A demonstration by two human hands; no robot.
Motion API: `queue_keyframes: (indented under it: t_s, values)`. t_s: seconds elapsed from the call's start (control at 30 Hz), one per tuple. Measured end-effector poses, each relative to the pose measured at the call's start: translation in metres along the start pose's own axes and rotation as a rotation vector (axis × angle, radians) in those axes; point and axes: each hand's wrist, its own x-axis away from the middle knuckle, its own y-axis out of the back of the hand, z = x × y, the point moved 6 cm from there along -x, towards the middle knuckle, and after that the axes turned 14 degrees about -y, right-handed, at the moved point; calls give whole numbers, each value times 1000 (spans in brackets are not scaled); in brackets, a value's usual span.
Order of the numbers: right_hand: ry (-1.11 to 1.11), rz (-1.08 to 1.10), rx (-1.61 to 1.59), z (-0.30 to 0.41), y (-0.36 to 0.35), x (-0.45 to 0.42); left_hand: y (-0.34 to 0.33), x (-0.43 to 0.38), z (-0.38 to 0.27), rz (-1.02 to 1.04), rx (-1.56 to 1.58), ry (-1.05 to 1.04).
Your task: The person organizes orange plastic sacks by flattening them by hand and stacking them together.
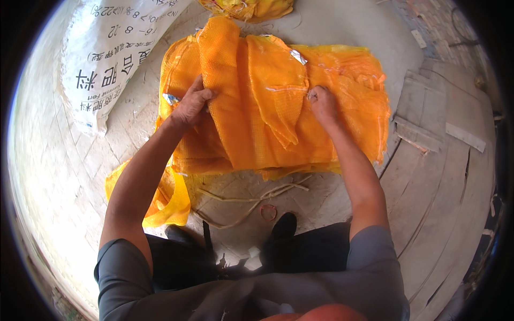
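A flat pile of orange mesh bags (pixel 353 120) lies on the paved floor in front of me. My left hand (pixel 194 100) is at the pile's left part, its thumb and fingers gripping the edge of a folded upright flap of orange mesh (pixel 221 60). At the edge of a turned-over mesh piece (pixel 277 96), my right hand (pixel 322 103) has its fingers curled; whether it pinches the edge is unclear. Small silvery tags (pixel 298 57) show on the mesh, one beside each hand.
A white woven fertilizer sack (pixel 112 52) lies at upper left. A yellow-orange mesh bundle (pixel 253 8) is at the top. Yellow mesh (pixel 176 200) lies by my left forearm. Rope (pixel 241 198) and a red ring (pixel 268 212) lie near my shoes; wooden boards (pixel 429 192) are at right.
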Motion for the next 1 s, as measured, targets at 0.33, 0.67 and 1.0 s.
queue_keyframes:
  t_s: [0.33, 0.67, 1.0]
  values:
    - [-276, 591, -372, 18, 59, 81, -7, 10, -1, -21, 156, 7]
    - [109, 979, 554, -105, 40, 259, -1, 6, 9, -79, 125, 92]
    - [-92, 641, -29, 36, 73, 165, -3, 10, 3, -86, 124, 48]
